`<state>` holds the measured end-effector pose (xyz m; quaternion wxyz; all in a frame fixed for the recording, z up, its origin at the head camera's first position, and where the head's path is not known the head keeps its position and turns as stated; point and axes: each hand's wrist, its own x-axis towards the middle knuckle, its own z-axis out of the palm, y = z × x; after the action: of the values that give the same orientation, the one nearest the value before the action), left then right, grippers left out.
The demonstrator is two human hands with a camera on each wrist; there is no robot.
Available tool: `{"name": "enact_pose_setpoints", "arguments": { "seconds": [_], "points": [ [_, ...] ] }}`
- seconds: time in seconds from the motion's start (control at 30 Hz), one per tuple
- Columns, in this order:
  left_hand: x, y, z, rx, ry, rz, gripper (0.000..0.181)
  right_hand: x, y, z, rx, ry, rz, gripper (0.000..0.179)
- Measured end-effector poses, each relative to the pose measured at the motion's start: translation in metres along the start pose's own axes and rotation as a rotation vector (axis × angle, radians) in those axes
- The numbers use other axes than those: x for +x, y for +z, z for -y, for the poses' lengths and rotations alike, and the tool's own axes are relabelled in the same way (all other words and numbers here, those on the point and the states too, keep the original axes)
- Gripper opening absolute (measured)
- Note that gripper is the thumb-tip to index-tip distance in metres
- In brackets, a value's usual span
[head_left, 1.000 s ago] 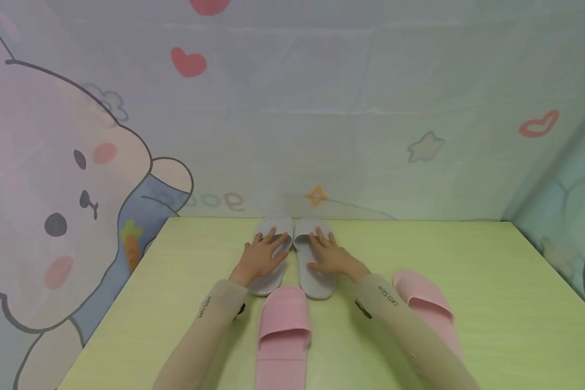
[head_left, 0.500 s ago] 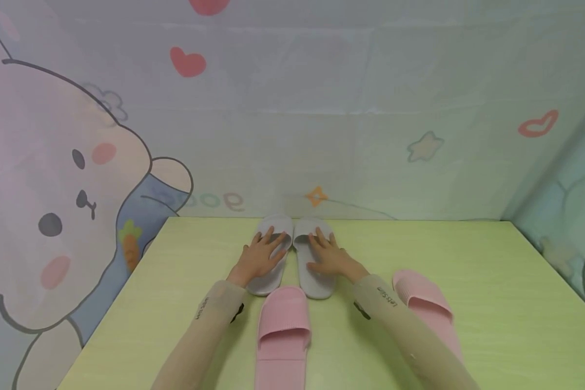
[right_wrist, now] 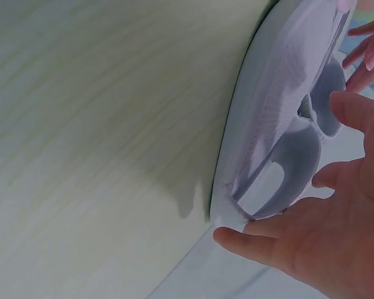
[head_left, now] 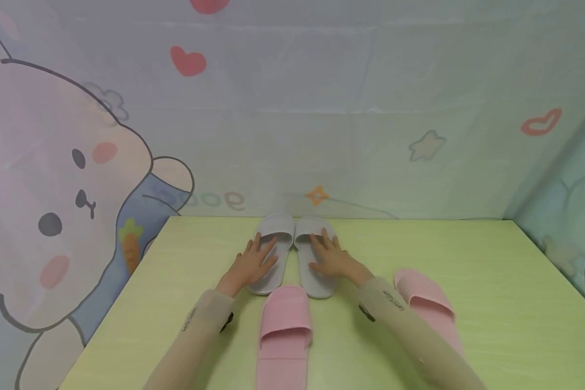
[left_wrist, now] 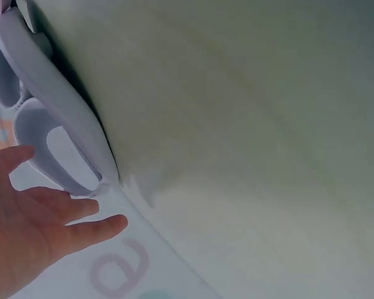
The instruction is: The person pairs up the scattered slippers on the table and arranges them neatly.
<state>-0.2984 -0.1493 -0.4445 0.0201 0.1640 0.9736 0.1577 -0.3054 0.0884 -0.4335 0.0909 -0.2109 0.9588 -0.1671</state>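
Observation:
Two pale grey slippers stand side by side at the back edge of the table, toes against the wall cloth. Over the outer side of the left grey slipper [head_left: 275,223] my left hand [head_left: 247,265] is spread, fingers straight, nothing in its grasp. My right hand [head_left: 336,261] hovers over the right grey slipper [head_left: 317,284], its fingers extended toward the strap. In the left wrist view the left hand [left_wrist: 40,227] has its fingers spread beside the slipper's strap. The right wrist view has the right hand [right_wrist: 336,230] close beside the strap of its slipper [right_wrist: 262,106].
A pink slipper [head_left: 284,317] lies between my forearms, just in front of the grey pair. Another pink slipper [head_left: 426,303] is on the right, partly behind my right sleeve [head_left: 395,314]. A cartoon-print cloth [head_left: 292,108] hangs behind the light green table [head_left: 492,303].
My left hand has drawn back a little to the left and toward me, away from the strap of its grey slipper. The right hand and all the slippers stay nearly where they were.

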Motion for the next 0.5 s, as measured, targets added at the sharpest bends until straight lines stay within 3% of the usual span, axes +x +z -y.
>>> {"name": "enact_pose_setpoints", "arguments": {
  "seconds": [0.13,0.5],
  "points": [
    [-0.01,-0.002,-0.001,0.015,0.02,0.021,0.054,-0.013,-0.001,0.0,0.007,0.01,0.033,0.072],
    [-0.036,-0.008,0.003,0.226,0.048,0.103,0.055,-0.053,0.004,0.002,-0.122,-0.035,0.11,0.066]
  ]
}}
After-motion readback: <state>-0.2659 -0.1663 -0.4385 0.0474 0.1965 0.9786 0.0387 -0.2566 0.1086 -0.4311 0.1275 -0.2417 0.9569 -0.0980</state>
